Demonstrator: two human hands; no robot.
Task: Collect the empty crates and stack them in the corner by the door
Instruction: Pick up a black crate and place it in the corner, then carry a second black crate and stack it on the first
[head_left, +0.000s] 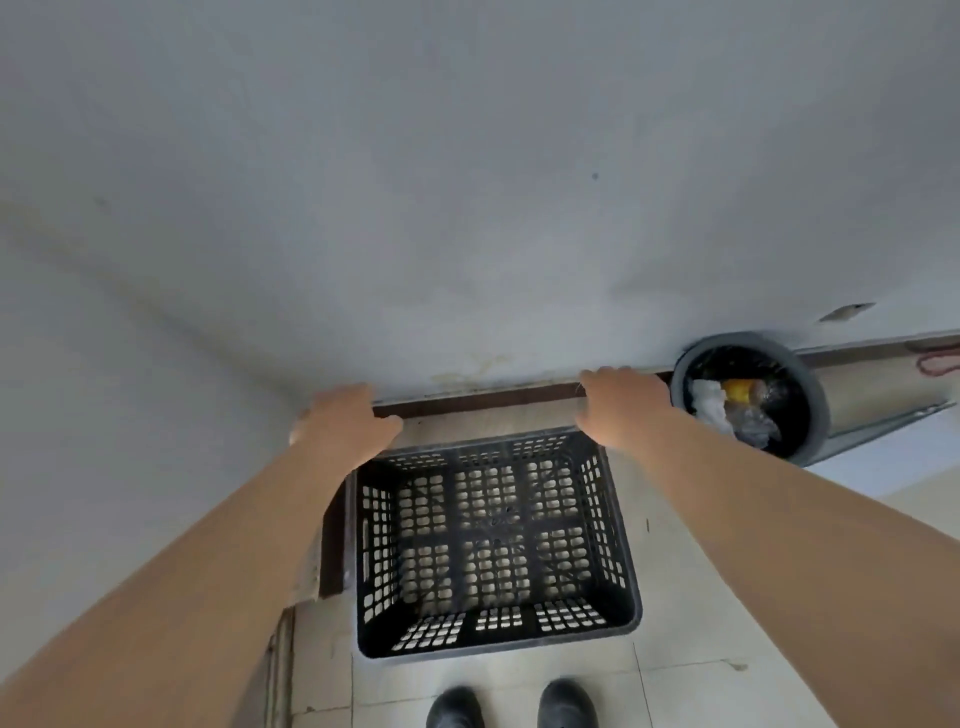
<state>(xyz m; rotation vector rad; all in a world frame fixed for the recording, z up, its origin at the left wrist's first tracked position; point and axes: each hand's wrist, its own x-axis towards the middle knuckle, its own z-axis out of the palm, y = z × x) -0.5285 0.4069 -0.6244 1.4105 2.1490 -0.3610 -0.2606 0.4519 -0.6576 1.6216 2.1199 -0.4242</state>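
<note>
black crate (496, 545) sits in the wall corner | left hand (345, 423) and right hand (621, 408) above its far rim | grips loose, holding nothing | bin (815, 395) right of crate

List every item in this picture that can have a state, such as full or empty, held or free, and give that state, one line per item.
Black plastic crate: empty, upright on the tiled floor in the corner, nothing stacked on it.
Round bin: open, lined with a dark bag, holding rubbish.
Left hand: empty, above the crate's far left corner, fingers loosely curled.
Right hand: empty, above the crate's far right corner, fingers curled down.
</note>
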